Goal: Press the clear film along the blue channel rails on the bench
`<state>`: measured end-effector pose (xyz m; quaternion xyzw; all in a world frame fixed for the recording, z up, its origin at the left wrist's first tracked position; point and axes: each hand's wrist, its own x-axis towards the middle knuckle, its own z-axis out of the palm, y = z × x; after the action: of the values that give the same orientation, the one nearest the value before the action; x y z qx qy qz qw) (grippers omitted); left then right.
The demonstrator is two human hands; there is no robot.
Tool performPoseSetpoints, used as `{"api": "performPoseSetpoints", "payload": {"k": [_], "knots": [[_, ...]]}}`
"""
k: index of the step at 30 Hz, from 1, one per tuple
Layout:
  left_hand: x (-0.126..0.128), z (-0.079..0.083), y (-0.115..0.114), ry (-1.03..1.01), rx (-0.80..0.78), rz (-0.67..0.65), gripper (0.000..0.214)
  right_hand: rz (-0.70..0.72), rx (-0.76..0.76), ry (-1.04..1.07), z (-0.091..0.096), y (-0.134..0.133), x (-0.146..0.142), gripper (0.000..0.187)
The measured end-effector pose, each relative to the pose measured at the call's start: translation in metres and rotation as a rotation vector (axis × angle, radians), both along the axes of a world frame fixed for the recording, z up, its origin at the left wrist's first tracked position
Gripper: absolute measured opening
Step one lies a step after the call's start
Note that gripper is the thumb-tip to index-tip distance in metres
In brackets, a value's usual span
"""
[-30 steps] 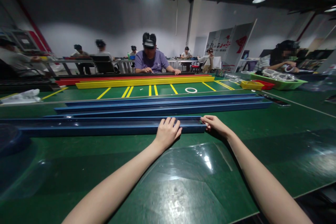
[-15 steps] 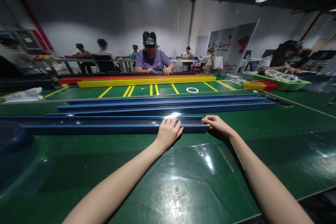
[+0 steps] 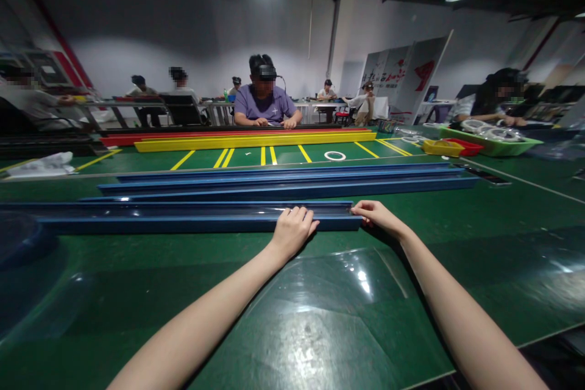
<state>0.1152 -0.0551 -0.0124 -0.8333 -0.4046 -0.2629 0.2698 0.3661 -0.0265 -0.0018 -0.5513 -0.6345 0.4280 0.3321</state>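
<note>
A long blue plastic channel (image 3: 205, 224) lies across the green table, its hollow side up, with shiny patches along the inside. My left hand (image 3: 295, 233) is closed over its near wall close to the right end, fingertips reaching into the hollow. At that same end my right hand (image 3: 375, 216) pinches the channel's edge between thumb and fingers; the exact fingertip contact is partly hidden. Behind it lie more blue channels (image 3: 292, 189), roughly parallel. A clear plastic sheet (image 3: 329, 298) rests on the table between my forearms.
Yellow channel (image 3: 256, 142) and red channel (image 3: 119, 141) lie farther back, before a co-worker (image 3: 267, 100). A white ring (image 3: 335, 156) lies near yellow tape strips. At right are a phone (image 3: 487, 177) and a green tray (image 3: 507, 145); white crumpled plastic (image 3: 43, 164) is at left.
My left hand has shifted very slightly left, and the bright glare above its fingers is gone. My right hand stays in place. The co-worker opposite has moved their head and one hand.
</note>
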Motion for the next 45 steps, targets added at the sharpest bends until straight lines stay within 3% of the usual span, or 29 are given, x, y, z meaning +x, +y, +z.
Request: {"api": "performPoseSetpoints", "payload": {"k": [33,45], "knots": [[-0.0010,0.0003,0.0059,0.017,-0.091,-0.032,0.026,0.014,0.015,-0.171,-0.0062,0.0064,0.0049,0.025],[-0.0007,0.0011,0.0060,0.024,-0.114,-0.027,0.027,-0.007,0.038,-0.251,-0.0055,0.0048,0.0016,0.012]]}}
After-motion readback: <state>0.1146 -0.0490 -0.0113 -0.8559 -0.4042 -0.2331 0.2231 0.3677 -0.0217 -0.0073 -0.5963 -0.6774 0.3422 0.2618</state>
